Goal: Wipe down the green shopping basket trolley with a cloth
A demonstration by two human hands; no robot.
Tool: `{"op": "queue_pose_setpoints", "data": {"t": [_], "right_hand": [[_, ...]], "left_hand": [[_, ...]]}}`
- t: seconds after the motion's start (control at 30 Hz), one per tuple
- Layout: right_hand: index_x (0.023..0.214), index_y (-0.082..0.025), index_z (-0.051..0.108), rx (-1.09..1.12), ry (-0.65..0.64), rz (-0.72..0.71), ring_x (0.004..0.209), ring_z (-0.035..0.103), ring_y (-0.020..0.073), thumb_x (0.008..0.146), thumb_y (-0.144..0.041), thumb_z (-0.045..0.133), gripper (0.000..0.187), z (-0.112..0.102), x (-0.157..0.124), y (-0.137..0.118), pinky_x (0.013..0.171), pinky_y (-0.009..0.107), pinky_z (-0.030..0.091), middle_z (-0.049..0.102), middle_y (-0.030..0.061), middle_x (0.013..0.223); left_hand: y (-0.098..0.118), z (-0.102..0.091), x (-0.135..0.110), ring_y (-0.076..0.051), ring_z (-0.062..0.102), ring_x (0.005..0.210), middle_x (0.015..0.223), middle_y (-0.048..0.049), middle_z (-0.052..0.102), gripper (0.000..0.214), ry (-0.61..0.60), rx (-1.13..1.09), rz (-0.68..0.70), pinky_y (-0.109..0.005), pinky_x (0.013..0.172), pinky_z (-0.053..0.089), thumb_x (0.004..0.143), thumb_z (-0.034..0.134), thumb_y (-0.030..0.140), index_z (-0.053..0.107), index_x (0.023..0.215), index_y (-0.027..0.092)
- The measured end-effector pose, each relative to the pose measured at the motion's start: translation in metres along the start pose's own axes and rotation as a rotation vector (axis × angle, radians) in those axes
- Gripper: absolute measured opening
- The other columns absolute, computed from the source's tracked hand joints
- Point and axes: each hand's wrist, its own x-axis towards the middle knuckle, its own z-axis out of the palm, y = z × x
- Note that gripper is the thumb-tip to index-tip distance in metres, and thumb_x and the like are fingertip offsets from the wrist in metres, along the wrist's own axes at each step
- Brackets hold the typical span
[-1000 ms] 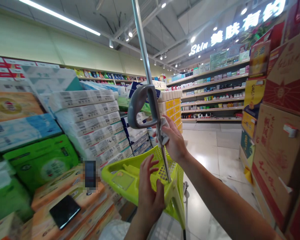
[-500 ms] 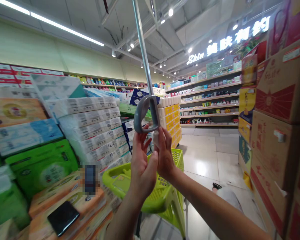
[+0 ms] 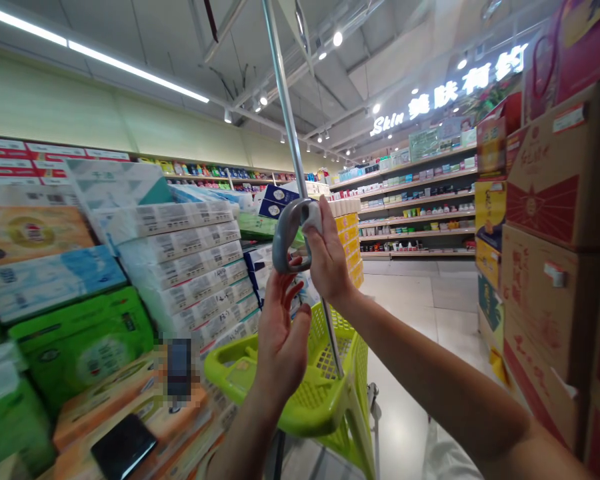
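A grey plastic loop grip [image 3: 283,243] sits on a thin upright metal pole [image 3: 286,100], which runs up toward the ceiling and down past the trolley basket. My left hand [image 3: 283,330] supports the grip from below, its fingers curled at the bottom of the loop and the thumb apart. My right hand [image 3: 330,260] pinches a white wad [image 3: 312,219], looking like tissue or cloth, against the right side of the grip. Under both hands stands a lime-green shopping trolley [image 3: 313,427].
Stacked tissue packs [image 3: 190,233] rise on the left, and a black phone [image 3: 123,445] lies on orange packs in front. Cardboard cartons [image 3: 560,173] are piled on the right. Beyond a tiled aisle [image 3: 405,313] are stocked shelves [image 3: 420,193].
My right hand has moved up from below the grip to its upper right side with the white wad. My left hand has stayed beneath it, slightly lower.
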Motion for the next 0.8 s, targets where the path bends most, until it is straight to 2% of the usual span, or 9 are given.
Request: {"op": "queue_pose_setpoints", "data": {"t": [0.1,0.17,0.3,0.43,0.53,0.6,0.67,0.8], "right_hand": [[0.149,-0.037,0.018,-0.165,0.030,-0.131,0.141,0.027,0.0204,0.098,-0.036,0.035,0.054,0.001,0.019,-0.013,0.116,0.048,0.027,0.026,-0.0011,0.155],[0.149,-0.038,0.019,-0.240,-0.021,-0.215,0.141,0.028,0.0194,0.098,-0.033,0.032,0.053,-0.002,0.024,-0.025,0.116,0.046,0.029,0.028,-0.0030,0.154],[0.144,-0.036,0.035,-0.263,-0.321,-0.422,0.136,0.037,0.0204,0.094,-0.030,0.034,0.050,-0.014,0.015,-0.047,0.115,0.046,0.032,0.040,-0.0040,0.147],[0.131,-0.037,0.051,-0.306,-0.651,-0.613,0.132,0.042,0.0211,0.088,-0.030,0.044,0.044,-0.027,0.004,-0.053,0.116,0.051,0.026,0.051,-0.0063,0.138],[0.124,-0.038,0.057,-0.321,-0.779,-0.696,0.133,0.041,0.0203,0.084,-0.033,0.051,0.040,-0.033,0.004,-0.051,0.118,0.049,0.020,0.054,-0.0074,0.135],[0.121,-0.038,0.058,-0.311,-0.828,-0.717,0.132,0.042,0.0206,0.083,-0.035,0.054,0.038,-0.034,0.010,-0.050,0.118,0.048,0.020,0.055,-0.0071,0.133],[0.118,-0.037,0.060,-0.311,-0.860,-0.678,0.130,0.044,0.0213,0.082,-0.035,0.055,0.036,-0.033,0.017,-0.052,0.116,0.048,0.024,0.057,-0.0064,0.131],[0.114,-0.035,0.063,-0.268,-0.765,-0.538,0.122,0.049,0.0227,0.084,-0.030,0.050,0.033,-0.029,0.032,-0.057,0.110,0.052,0.033,0.060,-0.0039,0.123]], "left_hand": [[-0.001,0.000,0.000,-0.023,0.048,0.127,0.136,-0.0080,0.051,0.049,-0.003,0.000,0.014,-0.040,0.107,0.041,0.083,0.055,0.020,0.047,0.132,0.026],[-0.002,-0.002,0.000,-0.023,0.049,0.127,0.136,-0.0084,0.051,0.050,-0.008,0.011,0.015,-0.040,0.106,0.042,0.084,0.056,0.022,0.046,0.132,0.026],[-0.001,-0.004,0.001,-0.023,0.052,0.124,0.135,-0.0094,0.053,0.051,-0.031,-0.007,0.015,-0.039,0.105,0.044,0.085,0.058,0.027,0.045,0.134,0.024],[0.003,-0.006,0.002,-0.025,0.053,0.123,0.124,-0.0092,0.060,0.042,-0.031,0.015,0.013,-0.035,0.100,0.047,0.085,0.061,0.034,0.053,0.124,0.021],[0.004,-0.006,0.002,-0.025,0.055,0.120,0.119,-0.0088,0.063,0.041,-0.013,0.037,0.014,-0.035,0.099,0.047,0.085,0.062,0.038,0.054,0.120,0.019],[0.003,-0.006,0.003,-0.025,0.055,0.119,0.119,-0.0093,0.062,0.044,-0.018,0.022,0.014,-0.036,0.099,0.047,0.085,0.062,0.039,0.053,0.122,0.019],[0.001,-0.006,0.003,-0.026,0.054,0.120,0.121,-0.0096,0.060,0.043,-0.028,-0.007,0.016,-0.036,0.099,0.047,0.084,0.062,0.038,0.052,0.122,0.019],[-0.003,-0.006,0.005,-0.025,0.051,0.122,0.127,-0.0093,0.055,0.046,-0.039,-0.058,0.014,-0.037,0.098,0.047,0.081,0.062,0.029,0.048,0.124,0.023]]}}
